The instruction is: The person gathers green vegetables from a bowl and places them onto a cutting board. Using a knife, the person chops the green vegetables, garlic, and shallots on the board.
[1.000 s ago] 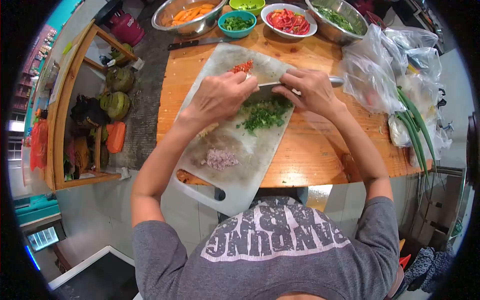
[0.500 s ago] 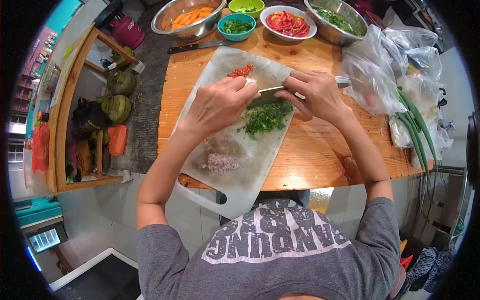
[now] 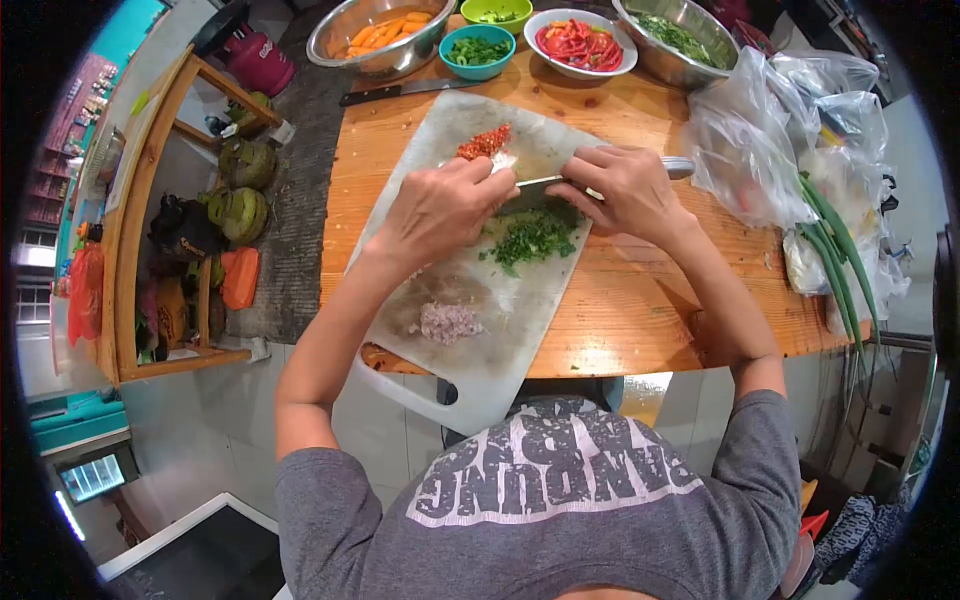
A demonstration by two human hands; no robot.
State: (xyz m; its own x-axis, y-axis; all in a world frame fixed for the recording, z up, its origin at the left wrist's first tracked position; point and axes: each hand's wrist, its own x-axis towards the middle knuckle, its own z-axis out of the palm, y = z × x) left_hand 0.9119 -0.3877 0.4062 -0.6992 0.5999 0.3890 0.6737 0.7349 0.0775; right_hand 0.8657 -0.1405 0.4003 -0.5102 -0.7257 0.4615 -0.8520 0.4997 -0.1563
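Observation:
A kitchen knife (image 3: 541, 186) lies across between both hands above the white cutting board (image 3: 500, 365). My right hand (image 3: 628, 192) is closed on it, with its pale handle sticking out to the right. My left hand (image 3: 440, 208) is closed at the blade's other end, hiding the tip. Just below the blade sits a heap of chopped green herbs (image 3: 530, 242). Beyond my left fingers are minced red chili (image 3: 484, 141) and a small white chopped heap (image 3: 504, 160). Chopped shallot (image 3: 447, 324) lies near the front of the board.
Along the table's back stand a steel bowl of carrots (image 3: 322, 45), a teal bowl of greens (image 3: 478, 68), a white bowl of sliced red vegetables (image 3: 580, 74) and another steel bowl (image 3: 690, 77). A second knife (image 3: 400, 91) lies at back left. Plastic bags (image 3: 745, 140) and green onions (image 3: 835, 240) occupy the right.
The blade has turned from showing its broad side to a thinner profile. The green heap has shifted slightly in shape. Both hands keep nearly the same place.

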